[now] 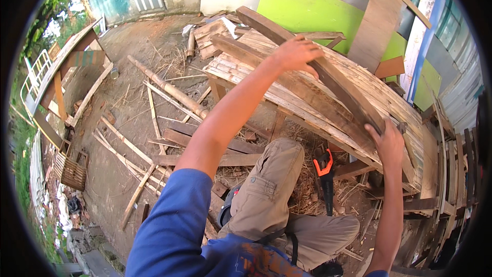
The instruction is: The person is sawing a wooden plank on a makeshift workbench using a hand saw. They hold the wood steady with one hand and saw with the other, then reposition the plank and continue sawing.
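Note:
A long dark wooden beam (343, 84) slants over a bamboo-slat bench (400, 102). My left hand (298, 55) lies across its upper middle, with the fingers over the far side and the thumb on the near side. At the near right end, my right hand (388, 142) grips the same beam, thumb along its edge; part of that grip is hidden. A second, browner beam (307, 95) rests on the slats just left of the first. Below the bench edge, close to my knee, a handsaw (325, 172) with an orange-and-black handle stands blade down.
Bamboo poles (171, 86) and loose planks (205, 160) litter the dirt floor at left. A wooden frame (59, 79) stands farther left. Green panels (312, 13) lean behind the bench. Stacked timber (451, 174) lines the right side.

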Tool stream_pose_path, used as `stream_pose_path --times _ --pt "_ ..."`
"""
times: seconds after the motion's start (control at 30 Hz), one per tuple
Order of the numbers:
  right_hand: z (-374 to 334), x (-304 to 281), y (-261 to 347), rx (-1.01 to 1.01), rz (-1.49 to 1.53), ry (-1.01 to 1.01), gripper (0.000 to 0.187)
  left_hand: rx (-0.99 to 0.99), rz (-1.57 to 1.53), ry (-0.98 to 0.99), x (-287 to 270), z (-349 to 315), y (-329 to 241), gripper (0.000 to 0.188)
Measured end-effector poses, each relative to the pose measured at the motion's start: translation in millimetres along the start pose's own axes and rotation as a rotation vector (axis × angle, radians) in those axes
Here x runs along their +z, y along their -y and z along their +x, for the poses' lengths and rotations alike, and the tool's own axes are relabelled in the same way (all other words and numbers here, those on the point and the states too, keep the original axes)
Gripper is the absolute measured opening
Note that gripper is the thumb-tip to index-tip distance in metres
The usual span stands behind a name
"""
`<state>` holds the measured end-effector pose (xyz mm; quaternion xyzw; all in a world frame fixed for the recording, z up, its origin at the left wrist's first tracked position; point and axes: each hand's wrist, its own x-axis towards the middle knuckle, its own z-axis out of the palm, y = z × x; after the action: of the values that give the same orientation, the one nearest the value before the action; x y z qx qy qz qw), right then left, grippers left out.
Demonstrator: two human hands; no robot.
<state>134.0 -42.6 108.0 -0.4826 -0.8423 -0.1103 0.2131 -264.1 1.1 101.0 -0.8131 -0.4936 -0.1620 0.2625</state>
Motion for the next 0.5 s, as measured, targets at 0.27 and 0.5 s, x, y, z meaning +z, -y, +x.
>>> stream_pose_path --times 0.27,0.5 --pt "107.9 81.3 39.7 -0.082 0.140 0.215 0.064 -0.558 -0.168 -0.142 67.7 -69.3 55.6 0.076" --pt "107.5 118.5 12.2 -0.081 0.412 0.356 0.050 -1.576 -0.507 -0.854 72.7 -160.8 181.9 0.068"
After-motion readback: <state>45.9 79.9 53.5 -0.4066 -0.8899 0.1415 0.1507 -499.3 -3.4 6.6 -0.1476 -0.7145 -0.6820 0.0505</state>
